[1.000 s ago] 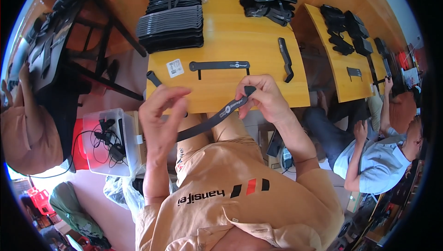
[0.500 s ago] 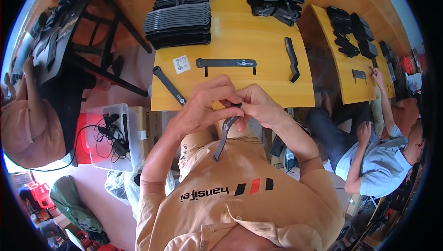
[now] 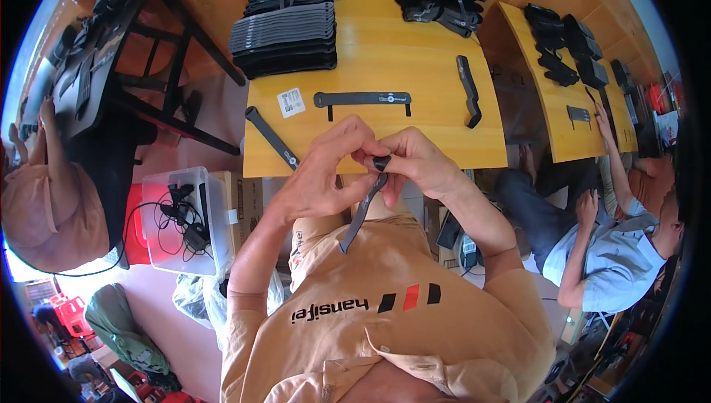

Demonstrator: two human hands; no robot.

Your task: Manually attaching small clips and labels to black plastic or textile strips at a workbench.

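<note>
1. Left hand, right hand: fingertips pinched together on a flexible dark-grey strap, loose end toward seven o'clock.
2. Yellow wooden surface: near edge behind both hands.
3. Bent charcoal strap: two o'clock, well apart.

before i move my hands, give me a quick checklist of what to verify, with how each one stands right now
1. Right hand on the held strap's upper end: ok, pinched there.
2. Left hand gripping too: cannot tell, the fingers overlap.
3. Held strap's lower end free: ok, it hangs clear of the fingers.
4. Tabbed strap clear of both hands: ok, it lies on the table beyond them.
5. White label uncovered: ok.
6. Strap at the table's right side lying straight: not ok, it is bent.
</note>
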